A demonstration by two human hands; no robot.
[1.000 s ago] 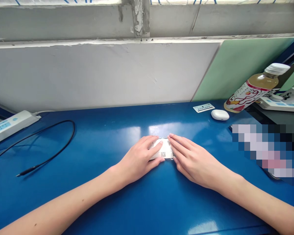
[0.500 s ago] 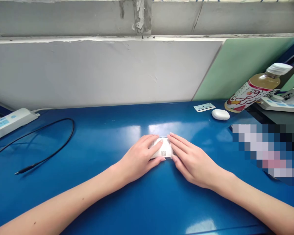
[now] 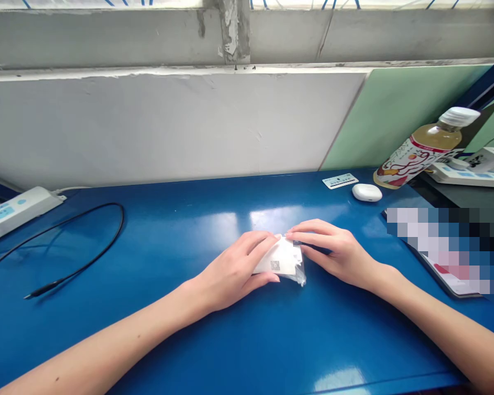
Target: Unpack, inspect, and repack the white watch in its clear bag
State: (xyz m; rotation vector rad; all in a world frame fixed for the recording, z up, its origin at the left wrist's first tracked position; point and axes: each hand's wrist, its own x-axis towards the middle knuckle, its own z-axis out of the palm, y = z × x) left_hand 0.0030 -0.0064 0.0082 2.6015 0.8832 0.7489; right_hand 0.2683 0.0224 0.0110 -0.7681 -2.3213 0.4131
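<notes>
Packet [image 3: 286, 255], white with a small square code printed on top, lies around the middle of the blue desk [image 3: 230, 351], well in from the far edge. Crinkled clear plastic [image 3: 299, 274] sticks out at its near right corner.

Left hand [image 3: 235, 270] is palm down and closed on the packet's left end, fingers over the top, thumb along the side facing the near edge of the desk. Right hand [image 3: 331, 248] is loosely bent, fingertips at the packet's far right corner; whether they pinch it, I cannot tell.

Toward the desk's far left corner sits a white power strip [image 3: 18, 211]. In front of it a black cable [image 3: 45, 289] curves in a loop, its plug end pointing left.

Near the far edge, right of centre, a small printed card [image 3: 340, 181] lies flat. Just beside it is a rounded white case [image 3: 367, 192], then a white-capped bottle [image 3: 415, 156] near the far right corner. Nearer, toward the right edge, lies a flat device [image 3: 448, 281], its screen mostly blurred out.
</notes>
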